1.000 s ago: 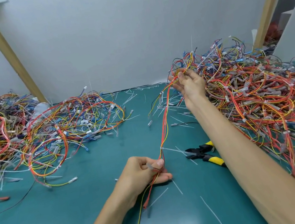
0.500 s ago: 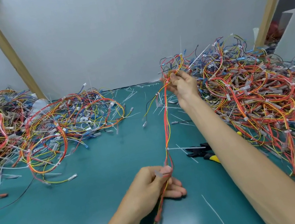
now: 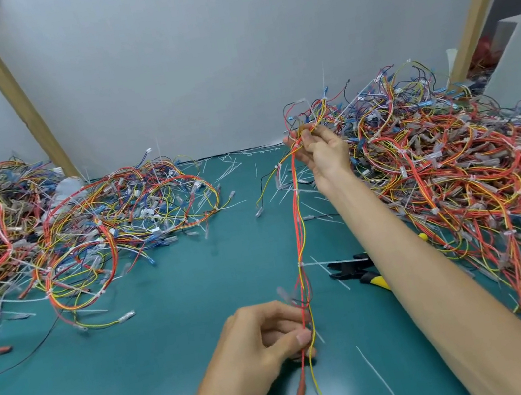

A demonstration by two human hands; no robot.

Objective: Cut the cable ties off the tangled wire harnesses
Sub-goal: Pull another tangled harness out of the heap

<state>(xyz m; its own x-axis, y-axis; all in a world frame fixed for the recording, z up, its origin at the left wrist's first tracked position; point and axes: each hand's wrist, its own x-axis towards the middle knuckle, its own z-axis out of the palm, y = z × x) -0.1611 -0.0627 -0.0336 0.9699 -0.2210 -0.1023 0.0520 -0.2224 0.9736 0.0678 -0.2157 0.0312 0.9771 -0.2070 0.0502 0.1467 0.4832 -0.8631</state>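
A red, orange and yellow wire harness [image 3: 298, 225] is stretched between my two hands above the green mat [image 3: 178, 333]. My left hand [image 3: 264, 346] pinches its near end low in the middle, with loose wire ends hanging below. My right hand [image 3: 322, 151] grips the far end, raised next to the big tangled pile [image 3: 456, 169] on the right. A white cable tie [image 3: 312, 263] wraps the harness midway, its tail pointing right. Black cutters with yellow handles [image 3: 357, 272] lie on the mat, partly hidden behind my right forearm.
A second pile of harnesses [image 3: 91, 230] spreads over the left side, reaching the left edge. Cut white tie pieces [image 3: 378, 378] litter the mat. Slanted wooden posts [image 3: 14, 91] stand at back left and back right against the grey wall.
My right hand lifted the harness's far end a little higher. My left hand slid along the harness, nearer to me, and more loose wire hangs below it.
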